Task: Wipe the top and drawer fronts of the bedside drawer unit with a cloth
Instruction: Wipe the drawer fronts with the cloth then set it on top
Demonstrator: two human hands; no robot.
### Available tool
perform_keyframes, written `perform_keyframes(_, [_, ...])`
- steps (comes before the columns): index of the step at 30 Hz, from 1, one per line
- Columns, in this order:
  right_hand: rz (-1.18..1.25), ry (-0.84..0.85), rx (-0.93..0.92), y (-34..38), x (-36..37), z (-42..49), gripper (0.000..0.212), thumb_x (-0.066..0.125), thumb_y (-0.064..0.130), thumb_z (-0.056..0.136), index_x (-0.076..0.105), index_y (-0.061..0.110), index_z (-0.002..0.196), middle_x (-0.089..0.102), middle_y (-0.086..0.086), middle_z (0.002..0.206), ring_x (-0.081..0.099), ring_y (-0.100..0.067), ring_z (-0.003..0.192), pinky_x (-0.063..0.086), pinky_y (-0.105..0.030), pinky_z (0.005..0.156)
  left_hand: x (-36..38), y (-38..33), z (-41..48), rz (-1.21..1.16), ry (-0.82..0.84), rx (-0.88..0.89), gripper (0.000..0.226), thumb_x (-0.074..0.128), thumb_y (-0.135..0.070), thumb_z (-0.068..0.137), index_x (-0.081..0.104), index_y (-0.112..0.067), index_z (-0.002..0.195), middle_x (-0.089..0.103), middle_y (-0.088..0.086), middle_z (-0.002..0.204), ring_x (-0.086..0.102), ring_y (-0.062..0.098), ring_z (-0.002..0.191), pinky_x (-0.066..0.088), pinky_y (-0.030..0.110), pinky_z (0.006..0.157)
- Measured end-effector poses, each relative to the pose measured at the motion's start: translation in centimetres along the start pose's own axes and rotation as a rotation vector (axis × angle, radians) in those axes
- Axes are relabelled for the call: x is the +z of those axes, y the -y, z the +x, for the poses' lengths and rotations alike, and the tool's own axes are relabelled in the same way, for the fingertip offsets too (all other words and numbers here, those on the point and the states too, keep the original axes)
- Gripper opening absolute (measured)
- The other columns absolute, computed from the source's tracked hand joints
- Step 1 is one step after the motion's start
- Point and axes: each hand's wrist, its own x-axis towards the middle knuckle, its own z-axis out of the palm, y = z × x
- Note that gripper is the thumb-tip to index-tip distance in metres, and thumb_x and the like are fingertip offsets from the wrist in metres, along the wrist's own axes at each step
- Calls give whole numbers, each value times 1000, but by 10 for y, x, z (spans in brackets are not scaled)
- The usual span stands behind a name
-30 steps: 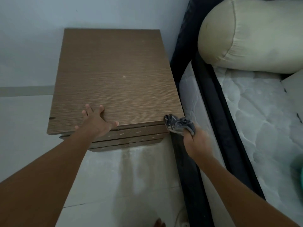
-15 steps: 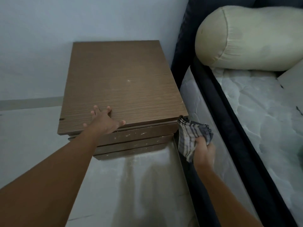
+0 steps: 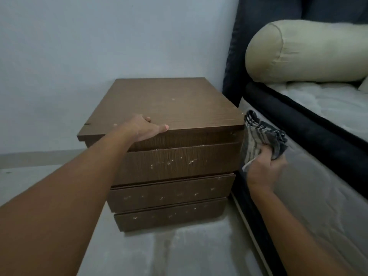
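Grey striped cloth (image 3: pixel 260 134): bunched in the right hand (image 3: pixel 262 168), fingers clenched round it, loose end standing up. Sits just off the front-right corner of the drawer unit (image 3: pixel 189 136), between unit and mattress (image 3: pixel 310 188). Can't tell whether it touches the unit's side.
Left hand (image 3: pixel 143 127): released and holding nothing. Fingers lie flat on the unit's top (image 3: pixel 169 100), palm draped over the front edge left of centre, thumb along that edge. Reads as bracing.
Drawer fronts: three stacked below the top, facing the person. These are the top front (image 3: pixel 179 162), middle front (image 3: pixel 169 193) and bottom front (image 3: pixel 169 214), with pale specks on all three.
Key relation: the fronts lie left of and slightly below the cloth hand. Each front's long axis runs left-right, and the right hand is nearer and already loaded. My read is that the next stroke goes leftward along that axis from the unit's right edge, and the bracing arm crosses the left part of the top front.
Around the unit: mattress just right, bolster (image 3: pixel 308 50) up behind-right, wall behind, floor (image 3: pixel 169 255) in front.
Delta vs 1 s ago: the view has dropped, so the fronts now show face-on rather than as thin strips. The cloth was balled at the top's front-right corner and now hangs beside the unit. The left hand lay spread flat on the top and now hooks over the edge.
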Motion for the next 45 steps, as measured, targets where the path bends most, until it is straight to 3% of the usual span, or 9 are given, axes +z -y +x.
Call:
perform_keyframes(4, [65,-5,-63,-29,2,-4,19,47,27,88,61,16,83,58,4,68,55,-7,60,43,-26,57,9,15,-10,49,-194,96,77,51,-76,78,57,-19,131,53,10,140,47,33,129,37,47,108])
perform_keyframes(8, [-29,175,-88,-43,17,-7,17,48,31,94,60,28,84,64,1,79,61,-17,75,50,-36,73,17,52,-41,70,-501,173,63,48,-72,83,65,-23,119,67,4,115,56,30,111,47,47,95])
perform_keyframes(12, [-227,318,-90,-39,39,-19,50,43,38,95,45,23,142,57,-9,137,51,-28,125,39,-48,108,3,97,-55,45,-594,121,55,52,-63,87,62,-24,123,65,5,120,56,32,112,50,44,90])
perform_keyframes(16, [-268,346,-88,-31,54,-41,66,37,45,90,32,20,151,50,-12,144,46,-31,132,35,-50,111,-10,122,-58,-235,-642,93,39,60,-36,93,66,-9,121,67,12,117,59,31,106,42,32,80])
perform_keyframes(21, [-284,483,-142,-24,82,-85,66,43,37,97,18,16,155,40,-13,152,43,-29,135,37,-47,111,-9,129,-57,-492,-660,89,34,61,-25,94,67,-6,121,68,10,122,59,24,114,37,23,86])
perform_keyframes(26, [-290,532,-161,-13,117,-132,70,48,28,99,9,14,155,21,-11,161,26,-27,146,18,-33,116,-17,135,-46,-634,-663,47,30,66,-22,92,70,-7,117,69,7,118,61,18,105,43,25,93])
perform_keyframes(35, [-233,823,-286,4,167,-214,63,48,24,98,19,23,154,7,-3,164,16,-22,149,28,-44,118,-18,158,-29,-1028,-486,39,24,53,-30,97,73,-16,95,74,0,100,69,13,97,56,38,87])
perform_keyframes(42, [-232,1061,-408,23,185,-240,62,43,26,100,15,17,155,17,-10,162,19,-22,148,21,-38,120,-31,165,-37,-1165,-409,68,45,23,-49,103,54,-20,119,65,11,104,63,26,95,50,41,85])
perform_keyframes(45, [-229,1151,-377,23,190,-237,62,39,38,95,26,22,153,40,-10,153,44,-22,133,37,-41,110,-35,171,-37,-1191,-378,73,47,22,-53,102,53,-21,119,65,15,105,63,30,95,50,44,90])
